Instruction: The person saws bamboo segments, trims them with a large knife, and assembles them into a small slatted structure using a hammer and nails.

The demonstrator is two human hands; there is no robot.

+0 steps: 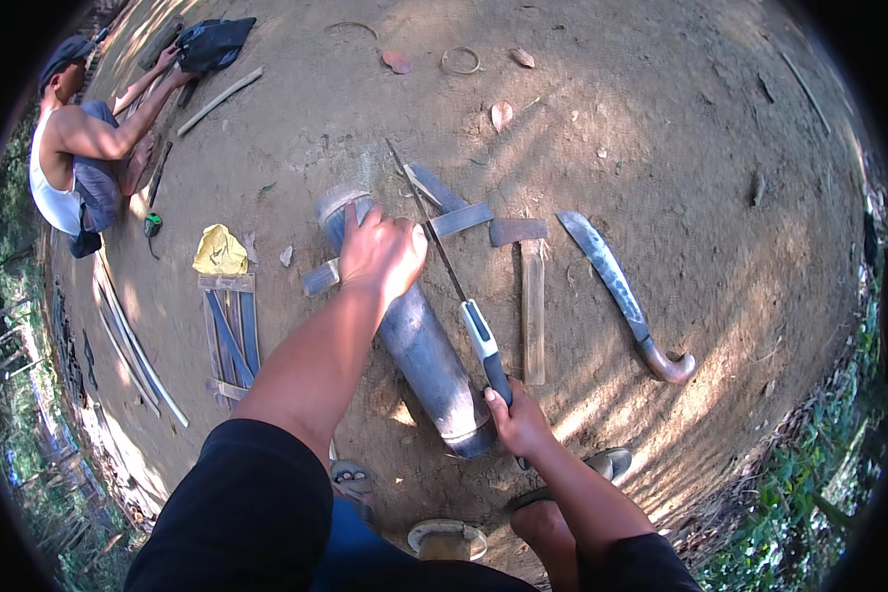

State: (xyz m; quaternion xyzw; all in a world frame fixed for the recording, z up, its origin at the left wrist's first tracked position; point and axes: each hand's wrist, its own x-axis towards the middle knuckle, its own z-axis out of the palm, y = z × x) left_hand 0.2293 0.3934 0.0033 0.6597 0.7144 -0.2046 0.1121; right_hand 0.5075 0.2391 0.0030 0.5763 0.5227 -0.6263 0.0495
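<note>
A thick, dark grey-blue bamboo section (426, 340) lies at a slant on the dirt in front of me. My left hand (383, 252) presses on its far part, fingers curled over it. In my right hand (519, 422) is the dark grip of a handsaw (481, 331) with a grey-and-white handle. The saw's narrow blade points away from me, along the right side of the bamboo and past my left hand. Split bamboo slats (461, 219) lie under and beside the far part of the bamboo.
Right of the saw lie a wooden-handled hatchet (533, 316) and a curved machete (612, 281). A small slatted frame (232, 331) with a yellow crumpled piece (220, 250) lies left. Farther left, another person (84, 148) crouches by a black bag (215, 43), near long thin strips (133, 340).
</note>
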